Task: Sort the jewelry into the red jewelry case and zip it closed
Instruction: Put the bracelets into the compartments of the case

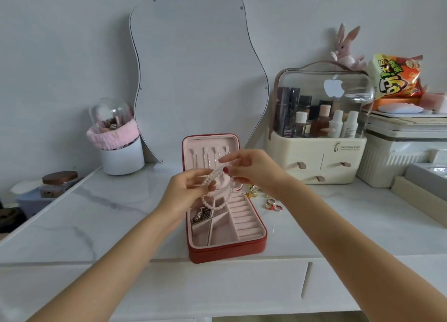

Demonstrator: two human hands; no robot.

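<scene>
White marble-veined vanity top (101, 215). Carried: open red jewelry case (227, 250) at centre front; loose rings (272, 204) just right of it; wavy mirror (193, 80) leaning at back; white pot with pink band (121, 152) at left; cream cosmetics organizer (314, 162) at right.

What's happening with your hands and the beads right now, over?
Left hand and right hand both pinching pale bead bracelet above open red jewelry case. Rings loose on tabletop, right of case. Nothing blocking.
</scene>
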